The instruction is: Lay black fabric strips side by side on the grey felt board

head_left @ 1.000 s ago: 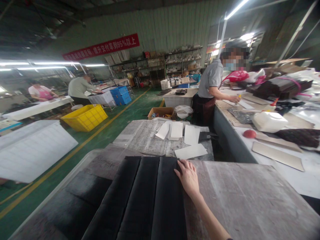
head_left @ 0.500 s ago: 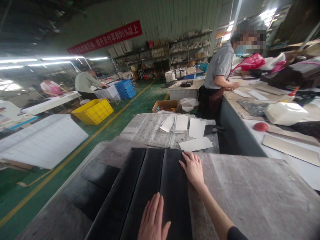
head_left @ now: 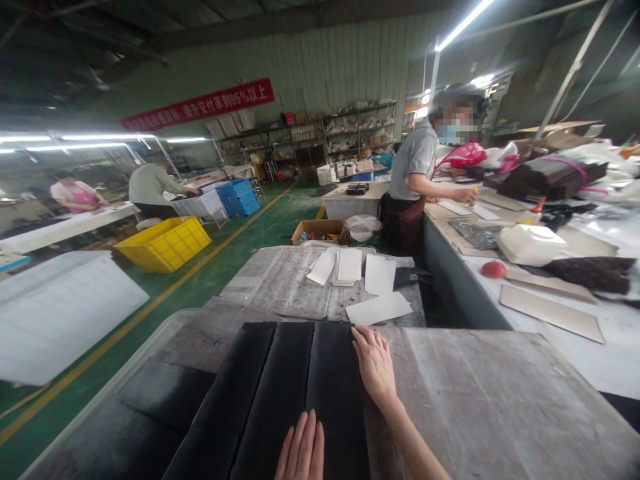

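Observation:
Long black strips (head_left: 285,380) lie side by side on the grey, worn work surface (head_left: 480,393). At the bottom of the view my left hand (head_left: 303,450) rests flat on the strips, fingers stretched out; its thumb is out of sight. My right hand (head_left: 374,360) lies with fingers extended at the far right corner of the rightmost strip, touching its edge. Neither hand grasps anything. Beyond the strips, several white rectangular pieces (head_left: 379,275) are spread on a further grey board (head_left: 270,277).
A person in a grey shirt (head_left: 417,160) works at the cluttered table (head_left: 545,333) on the right. On it are a red round object (head_left: 494,269) and a white container (head_left: 531,244). A yellow crate (head_left: 165,243) and a white bin (head_left: 65,310) stand left.
The camera view has shifted, so the strips and table appear lower. My left hand sits lower in view, its thumb no longer visible. My right hand stays at the strip's far corner.

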`<state>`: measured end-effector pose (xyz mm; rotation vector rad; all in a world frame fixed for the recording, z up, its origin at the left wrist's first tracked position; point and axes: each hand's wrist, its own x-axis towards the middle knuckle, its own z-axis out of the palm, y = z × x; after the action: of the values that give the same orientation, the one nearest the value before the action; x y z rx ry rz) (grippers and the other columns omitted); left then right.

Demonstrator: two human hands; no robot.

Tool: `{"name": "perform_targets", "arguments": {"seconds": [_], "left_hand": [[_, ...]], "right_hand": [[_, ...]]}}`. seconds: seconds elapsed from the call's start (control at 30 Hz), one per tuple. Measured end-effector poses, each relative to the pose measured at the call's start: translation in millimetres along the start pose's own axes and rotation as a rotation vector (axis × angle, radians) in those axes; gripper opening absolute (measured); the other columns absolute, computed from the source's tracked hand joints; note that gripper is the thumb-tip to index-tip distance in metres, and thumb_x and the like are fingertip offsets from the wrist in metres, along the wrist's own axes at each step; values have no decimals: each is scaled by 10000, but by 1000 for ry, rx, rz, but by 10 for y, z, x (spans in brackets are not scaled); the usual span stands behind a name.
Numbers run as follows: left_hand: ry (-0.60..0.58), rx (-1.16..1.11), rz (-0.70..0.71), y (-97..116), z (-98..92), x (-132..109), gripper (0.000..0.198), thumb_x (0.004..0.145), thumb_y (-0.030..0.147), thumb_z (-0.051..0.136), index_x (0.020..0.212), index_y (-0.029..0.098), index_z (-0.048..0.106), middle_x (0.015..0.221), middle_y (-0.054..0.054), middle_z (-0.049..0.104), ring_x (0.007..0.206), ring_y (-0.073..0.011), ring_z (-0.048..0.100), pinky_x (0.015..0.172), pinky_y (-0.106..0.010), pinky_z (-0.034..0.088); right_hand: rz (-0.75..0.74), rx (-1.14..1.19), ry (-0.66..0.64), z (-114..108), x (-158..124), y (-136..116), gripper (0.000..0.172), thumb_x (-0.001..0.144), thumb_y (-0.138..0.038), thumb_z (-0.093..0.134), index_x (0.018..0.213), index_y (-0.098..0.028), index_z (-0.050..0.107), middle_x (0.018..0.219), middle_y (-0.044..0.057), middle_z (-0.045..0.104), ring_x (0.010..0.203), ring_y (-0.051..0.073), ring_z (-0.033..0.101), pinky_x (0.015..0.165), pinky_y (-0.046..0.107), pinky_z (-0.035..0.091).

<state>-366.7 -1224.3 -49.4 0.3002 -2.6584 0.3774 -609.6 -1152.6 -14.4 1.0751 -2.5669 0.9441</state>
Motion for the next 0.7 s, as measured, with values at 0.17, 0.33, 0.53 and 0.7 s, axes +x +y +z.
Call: {"name": "perform_targets", "arguments": {"seconds": [0.17, 0.33, 0.53, 0.7], "left_hand": [[-105, -59, 13, -14, -10, 816, 656, 899, 363, 532, 1466, 106, 324, 1513, -169, 376, 1365, -301, 409, 1032, -447, 495], [-126, -82, 32, 13, 166, 962, 647, 919, 415, 499, 1459, 101, 330, 1513, -190, 368, 1384, -317, 369, 1050, -480, 472], [-146, -87, 25, 23, 164, 865, 644, 916, 409, 499, 1461, 114, 328, 1524, -177, 356, 1394, -321, 352, 1057, -494, 461], [-196, -167, -18, -40, 111, 1098, 530, 944, 440, 456, 1381, 139, 461, 1445, -153, 485, 1342, -292, 446, 1040, -471, 479]], "right_hand": [[20, 49, -31, -10, -11, 5, 445, 922, -120, 377, 1296, -271, 566, 1268, 60, 609, 1167, 232, 520, 1047, 399, 338], [30, 12, -52, -8, -13, 7, 478, 897, -87, 363, 1297, -248, 570, 1314, 65, 584, 1206, 231, 503, 1078, 391, 312], [50, -75, -62, 40, -27, 32, 477, 885, -90, 368, 1301, -205, 572, 1416, 107, 503, 1311, 268, 429, 1069, 410, 338], [41, -65, -57, 74, -48, 59, 487, 894, -90, 351, 1319, -211, 556, 1367, 94, 553, 1322, 256, 429, 1090, 407, 322]]}}
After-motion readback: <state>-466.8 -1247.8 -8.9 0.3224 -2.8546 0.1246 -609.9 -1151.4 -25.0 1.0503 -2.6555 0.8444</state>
